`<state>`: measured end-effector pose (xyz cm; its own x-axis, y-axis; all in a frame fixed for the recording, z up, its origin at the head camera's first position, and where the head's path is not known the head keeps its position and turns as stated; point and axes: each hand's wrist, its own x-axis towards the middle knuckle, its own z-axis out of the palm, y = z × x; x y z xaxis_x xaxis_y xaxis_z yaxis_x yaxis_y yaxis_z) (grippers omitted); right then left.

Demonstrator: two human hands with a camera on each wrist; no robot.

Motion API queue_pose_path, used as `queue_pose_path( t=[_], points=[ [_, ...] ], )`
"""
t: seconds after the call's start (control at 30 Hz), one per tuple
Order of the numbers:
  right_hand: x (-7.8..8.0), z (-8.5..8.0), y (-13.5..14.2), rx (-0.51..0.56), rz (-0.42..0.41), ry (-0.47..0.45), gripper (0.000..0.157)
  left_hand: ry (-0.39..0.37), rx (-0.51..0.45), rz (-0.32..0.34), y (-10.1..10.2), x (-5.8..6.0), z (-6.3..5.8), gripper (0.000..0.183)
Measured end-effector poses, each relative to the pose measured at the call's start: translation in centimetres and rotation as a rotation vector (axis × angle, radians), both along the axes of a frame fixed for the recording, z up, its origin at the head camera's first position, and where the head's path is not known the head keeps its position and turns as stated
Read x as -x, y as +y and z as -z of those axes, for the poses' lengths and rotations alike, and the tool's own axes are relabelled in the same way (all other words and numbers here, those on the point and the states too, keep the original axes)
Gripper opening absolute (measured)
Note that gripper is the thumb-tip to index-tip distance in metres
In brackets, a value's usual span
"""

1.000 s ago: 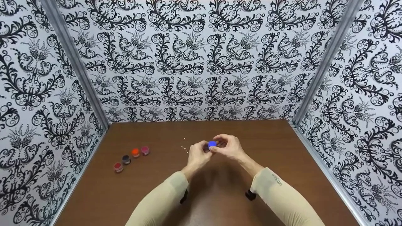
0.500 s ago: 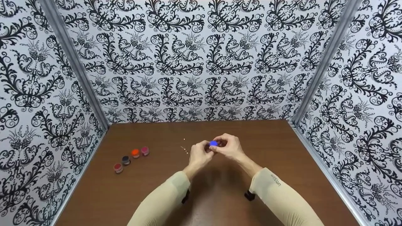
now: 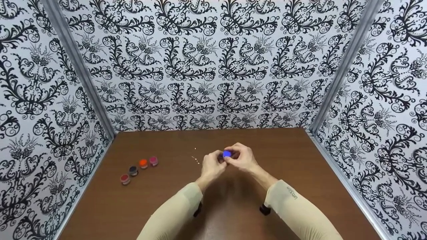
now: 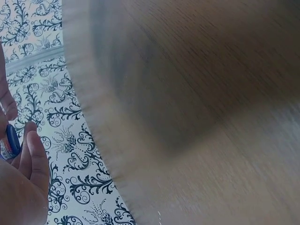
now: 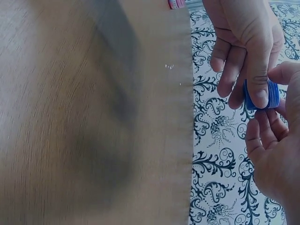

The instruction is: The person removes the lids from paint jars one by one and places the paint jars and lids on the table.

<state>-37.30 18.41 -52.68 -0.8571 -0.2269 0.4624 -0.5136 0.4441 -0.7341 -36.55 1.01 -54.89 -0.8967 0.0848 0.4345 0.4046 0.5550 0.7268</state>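
Between both hands is a small round jar with a blue ribbed lid (image 3: 227, 154), held above the brown table (image 3: 173, 196). My left hand (image 3: 212, 164) grips the jar from the left, its thumb lying across the side in the right wrist view. From the right, my right hand (image 3: 242, 156) pinches the lid with thumb and fingers. The lid's blue edge (image 4: 13, 139) shows between the hands in the left wrist view. Fingers cover much of the jar (image 5: 273, 96), so whether the lid is loose cannot be seen.
Several small jars stand in a slanted row on the left: red (image 3: 125, 179), dark (image 3: 133, 171), orange (image 3: 143, 163) and pink (image 3: 153, 161). Small bright specks (image 3: 195, 159) show on the table left of the hands. Patterned walls (image 3: 200, 83) enclose the back and sides.
Both hands stay in nearly the same place around the blue-lidded jar. The right fingers have shifted slightly against the lid, and the blue top is tilted a little differently. The other jars are unmoved.
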Motion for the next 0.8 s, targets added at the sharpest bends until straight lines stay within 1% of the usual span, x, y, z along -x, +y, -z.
queue_pose_path(
  t=[0.13, 0.17, 0.27, 0.4, 0.57, 0.67, 0.8],
  points=[
    [0.1, 0.2, -0.2, 0.011, 0.099, -0.014, 0.050, 0.024, 0.003, -0.025, 0.2, -0.1, -0.2, 0.018],
    [0.1, 0.2, -0.3, 0.021, 0.124, -0.020, 0.051, 0.028, 0.003, -0.030, 0.3, -0.1, -0.3, 0.019],
    [0.1, 0.2, -0.5, 0.059, 0.187, -0.039, 0.049, 0.024, -0.007, -0.044, 0.5, -0.1, -0.5, 0.019],
    [0.2, 0.0, -0.6, 0.075, 0.237, -0.059, 0.043, 0.039, -0.016, -0.064, 0.8, 0.0, -0.7, 0.020],
    [0.1, -0.3, -0.6, 0.046, 0.260, -0.069, 0.040, 0.050, -0.016, -0.070, 0.9, 0.1, -0.9, 0.021],
    [0.1, -0.4, -0.4, 0.042, 0.250, -0.049, 0.038, 0.049, -0.014, -0.064, 1.0, 0.2, -0.8, 0.020],
    [0.1, -0.5, -0.1, 0.034, 0.230, 0.004, 0.034, 0.044, -0.025, -0.059, 1.2, 0.3, -0.5, 0.023]
  ],
)
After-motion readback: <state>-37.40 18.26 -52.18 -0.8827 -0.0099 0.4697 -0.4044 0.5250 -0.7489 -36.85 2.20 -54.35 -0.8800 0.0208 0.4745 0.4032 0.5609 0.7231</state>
